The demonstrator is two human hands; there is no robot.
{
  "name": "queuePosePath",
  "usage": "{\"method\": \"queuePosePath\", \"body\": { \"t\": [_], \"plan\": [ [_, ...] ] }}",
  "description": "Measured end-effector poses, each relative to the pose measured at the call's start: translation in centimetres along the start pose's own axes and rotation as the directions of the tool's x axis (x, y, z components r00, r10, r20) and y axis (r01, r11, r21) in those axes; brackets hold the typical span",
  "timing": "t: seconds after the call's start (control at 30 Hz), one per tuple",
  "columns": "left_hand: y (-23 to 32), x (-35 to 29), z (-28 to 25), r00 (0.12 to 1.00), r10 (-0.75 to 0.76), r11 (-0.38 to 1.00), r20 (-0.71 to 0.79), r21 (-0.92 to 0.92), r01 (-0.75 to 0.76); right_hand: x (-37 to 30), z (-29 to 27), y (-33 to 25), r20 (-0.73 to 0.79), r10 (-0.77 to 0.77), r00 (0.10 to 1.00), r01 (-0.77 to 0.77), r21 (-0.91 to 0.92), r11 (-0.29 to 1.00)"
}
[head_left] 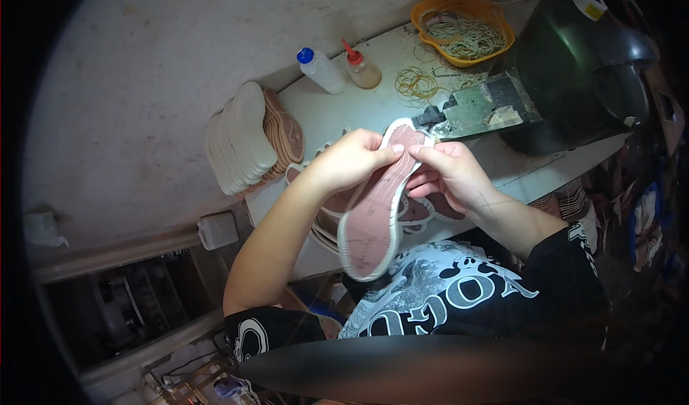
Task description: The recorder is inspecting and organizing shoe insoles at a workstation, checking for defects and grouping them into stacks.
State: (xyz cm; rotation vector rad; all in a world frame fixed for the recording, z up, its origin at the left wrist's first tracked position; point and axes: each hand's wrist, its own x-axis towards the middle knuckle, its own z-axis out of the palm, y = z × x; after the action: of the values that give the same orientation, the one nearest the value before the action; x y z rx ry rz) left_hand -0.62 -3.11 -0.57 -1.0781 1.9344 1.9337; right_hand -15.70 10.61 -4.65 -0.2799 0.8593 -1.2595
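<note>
A pinkish-brown shoe insole [369, 234] with a white rim hangs between my hands, its broad end toward my body. My left hand [353, 162] grips its narrower far part, thumb pressed on the face and fingers hidden behind. On the opposite edge, my right hand [456, 177] pinches the insole with its thumb on top and fingers curled below. The insole's far tip is beside the black end [430, 116] of a green machine arm [491, 108]; whether they touch, I cannot tell. More white-rimmed insoles [324, 234] lie under my hands, partly covered.
Stacked white and brown insoles [244, 143] stand at the table's left. Behind are a blue-capped bottle [323, 73], a red-tipped bottle [364, 73], loose rubber bands [418, 85] and an orange basket [463, 7] holding bands. A large dark green machine body [581, 68] occupies the right.
</note>
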Motion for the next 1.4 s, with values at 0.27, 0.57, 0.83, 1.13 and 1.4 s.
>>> {"method": "queuePosePath", "body": {
  "t": [0.27,0.57,0.83,1.13,1.4],
  "plan": [
    [2.2,-0.1,1.9,0.983,-0.178,0.972,-0.051,-0.164,0.168,-1.6,-2.4,-1.3,0.125,0.111,0.986,-0.087,-0.188,0.978],
    [0.7,1.8,-0.2,0.968,-0.076,0.991,-0.237,0.086,0.099,-5.5,-3.6,-1.9,-0.006,0.062,0.998,-0.061,-0.276,0.959],
    [0.9,3.1,-2.3,0.935,0.036,0.998,-0.353,-0.04,-0.054,-1.4,0.0,-0.3,0.079,0.034,0.996,-0.044,0.125,0.991],
    [-11.6,-10.0,-3.1,0.724,0.229,0.76,-0.65,-0.346,-0.551,-1.9,4.2,1.6,0.341,0.001,0.94,0.181,-0.501,0.846],
    [-26.0,-6.4,3.2,0.356,-0.188,0.953,-0.916,-0.257,-0.159,4.7,6.4,8.9,0.521,-0.355,0.777,0.468,-0.854,-0.229]
  ]
}}
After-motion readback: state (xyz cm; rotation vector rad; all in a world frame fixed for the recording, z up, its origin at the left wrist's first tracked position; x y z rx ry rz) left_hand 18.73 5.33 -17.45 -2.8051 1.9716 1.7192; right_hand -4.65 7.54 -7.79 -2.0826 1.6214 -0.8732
